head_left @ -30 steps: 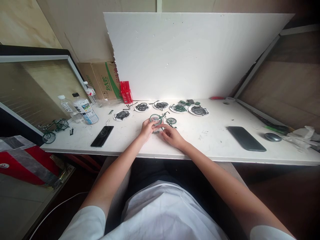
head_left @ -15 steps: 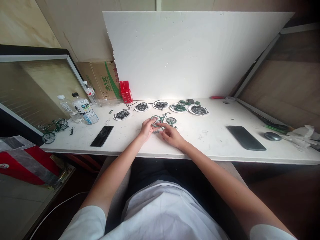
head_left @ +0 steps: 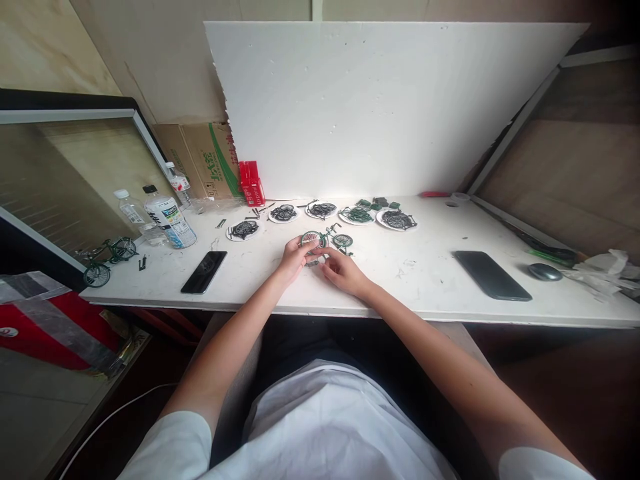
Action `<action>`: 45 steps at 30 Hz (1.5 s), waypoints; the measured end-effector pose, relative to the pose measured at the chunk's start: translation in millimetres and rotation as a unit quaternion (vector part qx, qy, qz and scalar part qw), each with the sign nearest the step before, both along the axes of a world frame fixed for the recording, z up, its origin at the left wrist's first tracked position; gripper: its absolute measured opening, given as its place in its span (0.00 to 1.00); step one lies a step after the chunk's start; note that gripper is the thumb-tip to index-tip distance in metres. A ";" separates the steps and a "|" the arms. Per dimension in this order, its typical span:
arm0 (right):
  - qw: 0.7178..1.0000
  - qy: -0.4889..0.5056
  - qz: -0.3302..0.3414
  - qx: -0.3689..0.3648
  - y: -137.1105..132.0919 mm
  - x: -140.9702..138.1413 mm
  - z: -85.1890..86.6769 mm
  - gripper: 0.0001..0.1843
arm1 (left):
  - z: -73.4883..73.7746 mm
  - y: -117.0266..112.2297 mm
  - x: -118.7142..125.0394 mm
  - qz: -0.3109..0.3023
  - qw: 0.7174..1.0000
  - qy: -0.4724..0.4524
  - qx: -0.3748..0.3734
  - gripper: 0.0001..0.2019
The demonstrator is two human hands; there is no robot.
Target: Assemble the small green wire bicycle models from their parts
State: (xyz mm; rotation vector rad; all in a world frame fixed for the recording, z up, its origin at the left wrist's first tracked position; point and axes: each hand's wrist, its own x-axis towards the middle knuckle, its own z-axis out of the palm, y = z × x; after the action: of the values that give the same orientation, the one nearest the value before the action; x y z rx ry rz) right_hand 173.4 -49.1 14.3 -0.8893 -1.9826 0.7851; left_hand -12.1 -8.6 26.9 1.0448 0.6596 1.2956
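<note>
A small green model bicycle [head_left: 327, 239] stands on the white table [head_left: 425, 273] straight ahead of me. My left hand [head_left: 294, 259] grips it at the left wheel, fingers curled round the rim. My right hand [head_left: 343, 272] is closed in a pinch at the frame just below the middle of the bicycle. What the right fingertips pinch is too small to make out. Behind the bicycle lie several white discs [head_left: 244, 230] heaped with dark and green bicycle parts.
A finished green model bicycle [head_left: 107, 259] stands at the table's left end near water bottles [head_left: 169, 219]. One black phone [head_left: 204, 271] lies left of my hands, another [head_left: 492, 275] to the right beside a mouse [head_left: 545, 272]. A white board [head_left: 390, 107] leans behind.
The model bicycle's left wheel has tipped slightly between frames while both hands keep their hold; my hands have shifted only a little.
</note>
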 end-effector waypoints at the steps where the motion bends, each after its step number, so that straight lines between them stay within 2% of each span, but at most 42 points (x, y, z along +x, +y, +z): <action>1: 1.000 -0.002 0.000 0.002 0.0 0.0 -0.1 0.24 | 0.2 -0.4 0.0 -0.002 1.000 0.005 0.002 0.20; 6: 0.999 0.021 -0.030 0.024 -2.2 0.0 1.6 0.21 | 1.2 -2.0 0.6 0.000 1.000 0.010 0.005 0.20; 12: 0.995 0.036 -0.095 0.022 -3.1 0.4 3.4 0.26 | 2.5 -2.3 0.7 -0.001 1.000 0.010 0.006 0.20; 18: 0.989 0.028 -0.139 0.047 1.4 0.7 -0.3 0.23 | 0.1 -0.3 0.3 -0.046 0.999 0.007 -0.012 0.20; 21: 0.988 0.038 -0.142 0.040 3.5 0.5 -3.3 0.22 | -1.8 1.6 0.5 -0.086 0.996 -0.004 -0.025 0.16; 25: 0.988 0.041 -0.143 0.043 3.8 0.1 -3.4 0.20 | -2.3 2.3 0.7 -0.095 0.995 -0.011 -0.032 0.13; 33: 0.982 0.045 -0.173 0.051 1.1 -0.2 2.1 0.20 | -0.5 -0.5 0.6 -0.086 0.996 0.005 -0.026 0.18; 45: 0.984 0.026 -0.165 0.054 0.7 0.4 2.5 0.16 | -1.0 -2.4 0.3 -0.100 0.994 0.039 0.002 0.21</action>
State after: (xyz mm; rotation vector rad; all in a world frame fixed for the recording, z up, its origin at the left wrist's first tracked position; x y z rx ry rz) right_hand 173.8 -48.4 16.8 -1.0850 -1.7518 0.5003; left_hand -11.8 -11.0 26.0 1.1408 0.5947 1.0866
